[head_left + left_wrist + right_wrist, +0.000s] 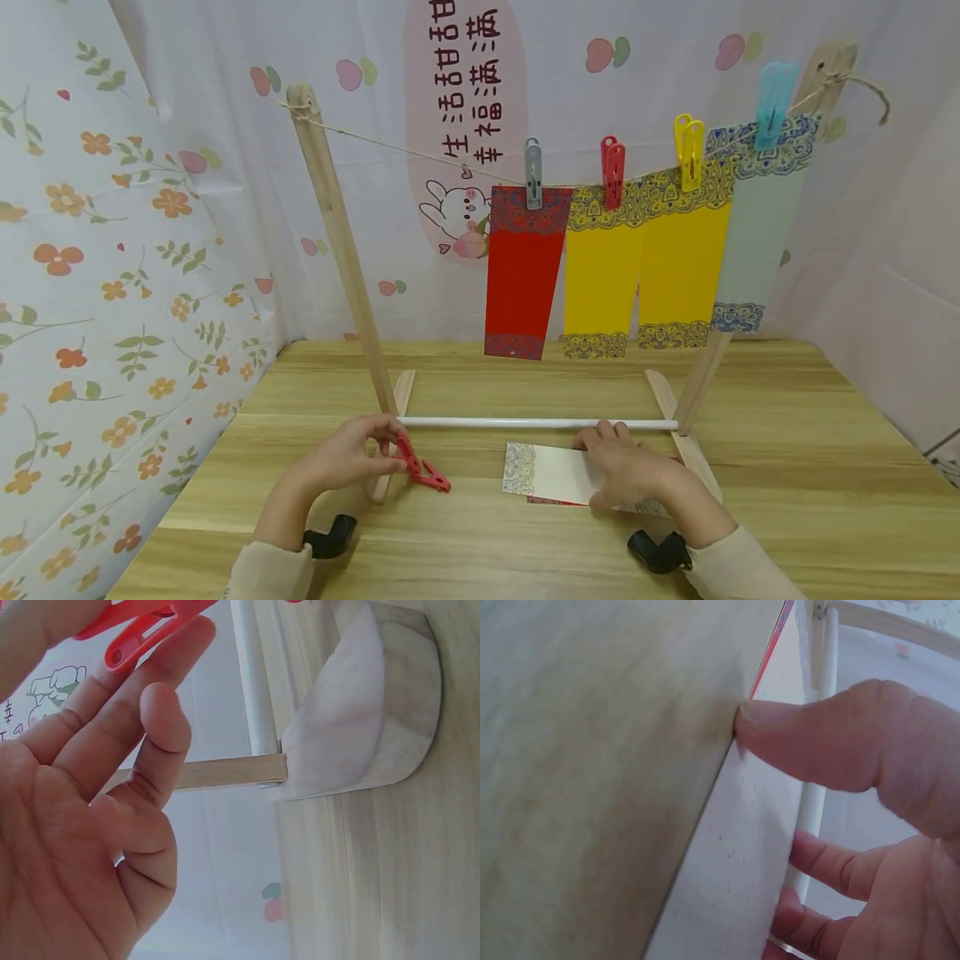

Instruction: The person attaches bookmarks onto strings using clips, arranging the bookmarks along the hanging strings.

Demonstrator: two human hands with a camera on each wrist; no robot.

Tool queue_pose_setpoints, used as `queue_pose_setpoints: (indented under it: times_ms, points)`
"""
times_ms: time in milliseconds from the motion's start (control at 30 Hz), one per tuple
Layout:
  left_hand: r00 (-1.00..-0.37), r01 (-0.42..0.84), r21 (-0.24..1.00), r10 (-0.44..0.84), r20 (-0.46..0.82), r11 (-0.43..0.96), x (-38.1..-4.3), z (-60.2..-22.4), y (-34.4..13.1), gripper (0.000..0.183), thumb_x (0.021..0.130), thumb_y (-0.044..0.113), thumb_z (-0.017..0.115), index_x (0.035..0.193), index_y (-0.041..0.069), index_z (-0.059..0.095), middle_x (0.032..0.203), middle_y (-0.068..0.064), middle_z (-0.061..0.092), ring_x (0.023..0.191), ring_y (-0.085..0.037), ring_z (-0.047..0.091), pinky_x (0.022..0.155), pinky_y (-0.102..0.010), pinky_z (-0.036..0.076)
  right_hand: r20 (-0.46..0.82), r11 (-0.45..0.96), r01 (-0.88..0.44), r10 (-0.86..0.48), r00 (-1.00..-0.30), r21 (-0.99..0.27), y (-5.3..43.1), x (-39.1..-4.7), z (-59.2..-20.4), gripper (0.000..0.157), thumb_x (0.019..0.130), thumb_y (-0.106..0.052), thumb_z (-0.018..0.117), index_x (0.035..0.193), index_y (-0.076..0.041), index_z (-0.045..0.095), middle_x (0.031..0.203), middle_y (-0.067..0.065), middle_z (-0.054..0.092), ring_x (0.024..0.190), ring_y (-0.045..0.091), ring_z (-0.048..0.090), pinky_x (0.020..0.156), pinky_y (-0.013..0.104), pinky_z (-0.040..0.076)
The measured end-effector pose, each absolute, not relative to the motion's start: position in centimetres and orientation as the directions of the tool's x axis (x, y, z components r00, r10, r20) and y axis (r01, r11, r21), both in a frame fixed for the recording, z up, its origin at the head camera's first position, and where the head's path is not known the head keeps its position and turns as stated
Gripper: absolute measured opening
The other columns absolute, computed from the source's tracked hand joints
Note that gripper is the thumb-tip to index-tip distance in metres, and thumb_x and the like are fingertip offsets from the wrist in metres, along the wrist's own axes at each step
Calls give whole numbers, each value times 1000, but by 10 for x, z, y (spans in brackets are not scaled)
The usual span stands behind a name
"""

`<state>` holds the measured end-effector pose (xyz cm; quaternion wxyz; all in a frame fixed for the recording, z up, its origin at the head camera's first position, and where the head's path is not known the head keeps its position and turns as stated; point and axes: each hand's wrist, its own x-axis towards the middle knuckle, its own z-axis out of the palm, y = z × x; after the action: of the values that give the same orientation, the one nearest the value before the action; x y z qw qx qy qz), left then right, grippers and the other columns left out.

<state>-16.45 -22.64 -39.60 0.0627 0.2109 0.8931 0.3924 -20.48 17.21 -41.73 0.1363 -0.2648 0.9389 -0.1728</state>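
Note:
My left hand (348,457) pinches a red clothespin (433,479) between thumb and fingertips, beside the foot of the left wooden post. The left wrist view shows part of that clothespin (142,637) at the top, with the other fingers bent loosely below it. My right hand (630,468) grips a cream paper card (557,468) with a patterned end across its width. In the right wrist view the thumb (780,724) presses the card's near edge and fingertips sit at the far edge. A red card (551,501) peeks out beneath the cream one.
Two wooden posts (341,225) stand on the table (465,558), joined low by a white rod (525,423). From the string between them hang a red card (522,283), two yellow cards (600,283) and a pale card (761,237), held by colored clothespins. A patterned curtain stands behind.

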Motion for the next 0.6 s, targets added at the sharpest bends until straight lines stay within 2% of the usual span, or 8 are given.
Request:
queue_pose_setpoints:
  times_ms: [100,233,300,467,600]
  points:
    - [-905,329,729,421,62,600,-165,-395,-227,26,89,21,75,108,7,65,96,-6,67,91,-13,59,76,-29,47,-159,801,-458,-547,-822,-386,172,-205,-416,67,65,-17,87,122,-17,52,109,5,43,104,28,38,74,47,35]
    - [-907,337,735,412,86,588,-166,-395,-227,31,89,21,75,113,3,63,103,-7,73,103,-27,66,83,-36,50,-167,805,-441,-535,-828,-397,171,-205,-415,66,67,-18,90,122,-19,53,112,4,42,107,27,36,79,52,35]
    - [-910,335,741,405,94,582,-166,-395,-227,34,89,20,75,114,2,62,105,-8,74,104,-30,66,82,-35,51,-158,804,-431,-528,-835,-409,171,-206,-414,62,70,-18,90,121,-20,54,115,4,42,109,27,37,80,53,35]
    - [-914,328,757,391,104,565,-166,-395,-227,29,89,17,75,110,3,61,103,-11,75,96,-17,66,75,-28,50,-93,794,-441,-521,-849,-418,171,-207,-413,40,80,-16,83,111,-20,58,113,0,48,107,23,46,83,58,41]
    - [-915,354,740,374,149,572,-165,-396,-226,26,88,19,76,108,8,63,103,-11,70,92,-11,59,67,-25,47,-29,752,-491,-558,-829,-440,171,-210,-410,25,87,-10,76,103,-18,59,103,-3,55,94,16,51,80,47,47]
